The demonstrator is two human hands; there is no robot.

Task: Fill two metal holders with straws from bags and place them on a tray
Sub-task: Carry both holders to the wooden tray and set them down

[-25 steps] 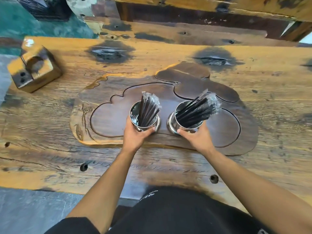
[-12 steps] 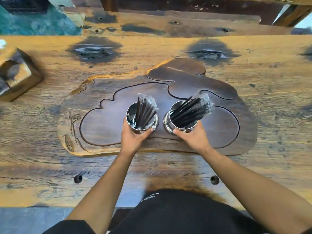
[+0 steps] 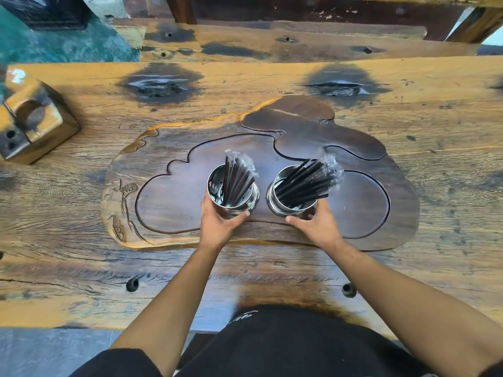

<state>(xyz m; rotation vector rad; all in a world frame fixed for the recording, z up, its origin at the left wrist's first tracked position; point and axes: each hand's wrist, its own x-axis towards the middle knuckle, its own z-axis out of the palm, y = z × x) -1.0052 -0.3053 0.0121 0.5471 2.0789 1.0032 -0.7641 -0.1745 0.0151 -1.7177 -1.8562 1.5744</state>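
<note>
Two shiny metal holders stand upright side by side in the sunken middle of a dark carved wooden tray (image 3: 174,159), which lies flat on a worn plank table (image 3: 435,126). The left holder (image 3: 234,204) carries a bundle of black straws (image 3: 236,178) in clear wrappers, fanned toward twelve and one o'clock. The right holder (image 3: 292,209) sits just beside it, a narrow gap between them, and its straws (image 3: 304,180) lean hard toward two o'clock, the crinkled wrapper tips hanging past the rim.

The left hand (image 3: 217,227) comes in from six o'clock and wraps the near wall of the left holder — thumb curled round the front at about four o'clock of the cup, fingers hidden on the far left side. The right hand (image 3: 318,224) cups the near side of the right holder, thumb stretched along its base toward eight o'clock, fingertips against the right wall; whether it grips firmly or only rests there I cannot tell. Both forearms reach in from the bottom edge, well apart at the elbows and closing in toward the cups.

Out at nine to ten o'clock of the tray, well apart from it, a chunky wooden block (image 3: 35,121) with a round hollow and small holes sits near the table's left edge. A dark garment shows at the bottom of the view.
</note>
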